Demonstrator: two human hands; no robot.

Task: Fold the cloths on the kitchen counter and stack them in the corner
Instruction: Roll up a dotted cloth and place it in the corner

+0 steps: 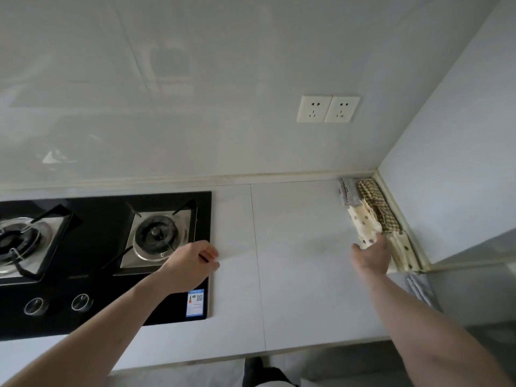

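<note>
At the far left a black glass gas hob point(106, 258) is set into the pale, smooth counter point(301, 275), with two round burners under angular black pan supports and steel trays, two round knobs at its front edge and a blue label point(195, 303) at its near right corner. The left hand point(192, 263) hovers over the hob's right edge, fingers curled loosely inward with nothing in them. A thin seam runs front to back across the counter slabs. On the glossy white wall behind sit two square cream sockets point(328, 108) side by side. Further right, the right hand point(372, 255) reaches toward the corner, its fingers closed around the near end of a cream cloth with dark dots point(364, 219). That cloth lies against a brown-and-cream checked cloth point(377, 202) tucked along the side wall, with a grey cloth point(347, 194) just behind it (the folds are soft and slightly rumpled). Another cream dotted cloth point(405, 252) lies nearer along the wall, and a grey striped fabric point(418, 289) hangs beyond the counter's right end.
</note>
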